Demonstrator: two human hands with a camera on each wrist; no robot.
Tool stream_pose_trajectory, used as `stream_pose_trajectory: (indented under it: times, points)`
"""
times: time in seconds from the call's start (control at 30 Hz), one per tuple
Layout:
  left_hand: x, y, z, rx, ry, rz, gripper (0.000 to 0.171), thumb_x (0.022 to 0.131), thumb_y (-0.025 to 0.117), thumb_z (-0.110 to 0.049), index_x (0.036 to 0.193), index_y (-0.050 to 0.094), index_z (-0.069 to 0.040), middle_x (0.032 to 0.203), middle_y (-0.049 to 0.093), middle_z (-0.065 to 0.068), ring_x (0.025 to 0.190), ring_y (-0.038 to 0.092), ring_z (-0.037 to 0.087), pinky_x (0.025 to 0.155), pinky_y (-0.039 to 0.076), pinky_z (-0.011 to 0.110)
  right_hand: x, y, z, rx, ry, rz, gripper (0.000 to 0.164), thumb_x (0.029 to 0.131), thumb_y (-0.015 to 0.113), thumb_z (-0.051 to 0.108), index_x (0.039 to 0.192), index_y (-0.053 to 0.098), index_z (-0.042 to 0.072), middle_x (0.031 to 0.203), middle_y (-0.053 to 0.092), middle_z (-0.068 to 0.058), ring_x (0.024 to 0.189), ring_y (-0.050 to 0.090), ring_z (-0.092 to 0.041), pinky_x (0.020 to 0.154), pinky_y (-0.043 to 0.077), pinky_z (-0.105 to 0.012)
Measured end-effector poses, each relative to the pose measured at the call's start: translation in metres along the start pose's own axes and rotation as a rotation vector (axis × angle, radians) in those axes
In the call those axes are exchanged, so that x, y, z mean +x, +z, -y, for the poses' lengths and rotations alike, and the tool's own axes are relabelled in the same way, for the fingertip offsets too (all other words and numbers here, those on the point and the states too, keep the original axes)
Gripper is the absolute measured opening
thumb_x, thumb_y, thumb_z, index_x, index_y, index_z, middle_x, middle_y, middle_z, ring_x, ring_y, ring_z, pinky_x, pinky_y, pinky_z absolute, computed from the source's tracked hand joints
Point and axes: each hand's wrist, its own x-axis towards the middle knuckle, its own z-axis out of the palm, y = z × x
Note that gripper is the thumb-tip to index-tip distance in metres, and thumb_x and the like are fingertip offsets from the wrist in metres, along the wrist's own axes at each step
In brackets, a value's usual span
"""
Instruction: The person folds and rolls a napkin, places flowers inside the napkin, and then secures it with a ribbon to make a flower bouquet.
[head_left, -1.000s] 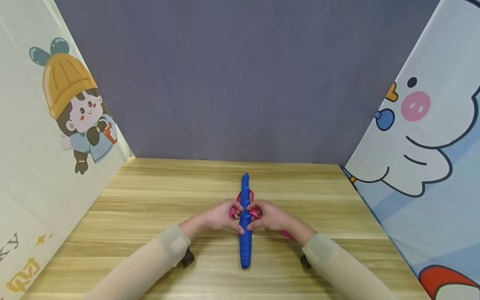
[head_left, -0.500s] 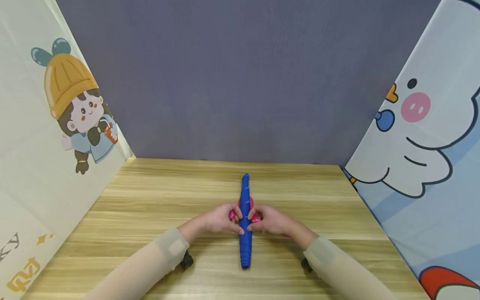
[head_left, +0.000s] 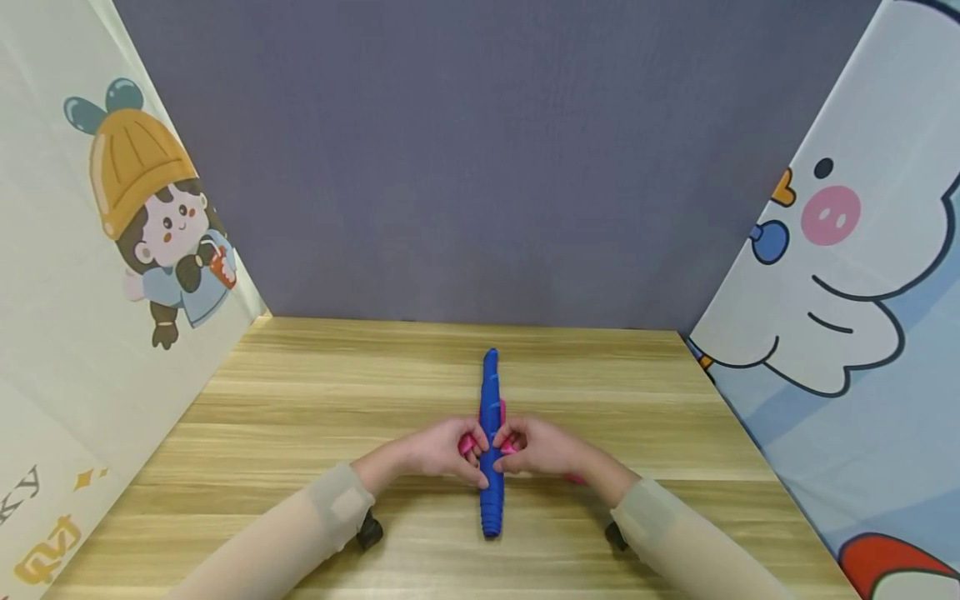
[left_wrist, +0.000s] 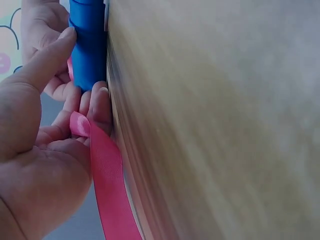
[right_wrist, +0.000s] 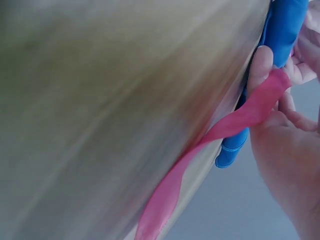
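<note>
A long rolled blue bundle (head_left: 491, 379), tapered at its far end, lies lengthwise on the wooden table. My left hand (head_left: 442, 450) is at its left side, thumb on the roll and fingers curled about a pink ribbon (left_wrist: 107, 170). From the right, my right hand (head_left: 542, 446) mirrors it, with the ribbon (right_wrist: 245, 117) running over its fingers and trailing off below. A bit of pink also shows beside the roll beyond my fingertips. In the left wrist view, the ribbon passes across my fingers near the underside of the blue bundle (left_wrist: 90, 50).
The wooden table (head_left: 315, 375) ends at a grey back panel (head_left: 480, 167). Printed cartoon panels stand on both sides, one at left (head_left: 67, 333) and one at right (head_left: 885, 333). Dark wrist devices (head_left: 370, 530) sit under the sleeves.
Both hands have slid a little toward me along the blue roll. The pink ribbon loop beyond the fingers has drawn in closer to the roll. The roll stays nearly in place.
</note>
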Motion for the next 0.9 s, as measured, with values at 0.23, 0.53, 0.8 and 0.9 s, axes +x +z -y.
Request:
stream_pose_trajectory:
  times: [0.23, 0.53, 0.8, 0.9]
  points:
    - [0.0021, 0.0007, 0.0019, -0.003, -0.011, -0.018, 0.041, 0.086, 0.095, -0.01, 0.113, 0.064, -0.004, 0.089, 0.069, 0.002, 0.08, 0.065, 0.01, 0.069, 0.054, 0.02, -0.001, -0.0011, -0.0007, -0.028, 0.005, -0.002, 0.035, 0.092, 0.09, 0.019, 0.115, 0.069, 0.004, 0.098, 0.065, -0.005, 0.09, 0.058, -0.019, 0.072, 0.049, -0.024]
    - [0.0074, -0.002, 0.0024, 0.05, 0.002, -0.06, 0.035, 0.089, 0.093, -0.013, 0.11, 0.066, -0.004, 0.089, 0.065, -0.001, 0.08, 0.06, 0.011, 0.069, 0.05, 0.021, 0.0044, -0.0031, -0.0048, -0.064, -0.021, -0.043, 0.03, 0.097, 0.086, 0.018, 0.116, 0.067, 0.004, 0.098, 0.065, -0.004, 0.09, 0.058, -0.018, 0.075, 0.049, -0.024]
    - [0.0088, -0.0025, 0.0028, 0.136, 0.039, -0.059, 0.015, 0.094, 0.087, -0.013, 0.098, 0.073, -0.01, 0.083, 0.06, -0.006, 0.073, 0.054, 0.007, 0.064, 0.045, 0.02, 0.0036, -0.0013, -0.0031, -0.047, -0.031, -0.01, 0.009, 0.102, 0.078, 0.012, 0.104, 0.073, 0.005, 0.092, 0.07, -0.001, 0.078, 0.067, -0.013, 0.069, 0.056, -0.024]
    - [0.0086, -0.0016, 0.0027, 0.145, 0.05, -0.055, 0.013, 0.095, 0.087, -0.012, 0.097, 0.074, -0.011, 0.082, 0.059, -0.007, 0.071, 0.053, 0.006, 0.062, 0.044, 0.019, 0.0024, -0.0003, -0.0024, -0.018, -0.026, 0.001, 0.007, 0.102, 0.076, 0.01, 0.104, 0.073, 0.003, 0.093, 0.071, -0.002, 0.078, 0.07, -0.014, 0.07, 0.06, -0.025]
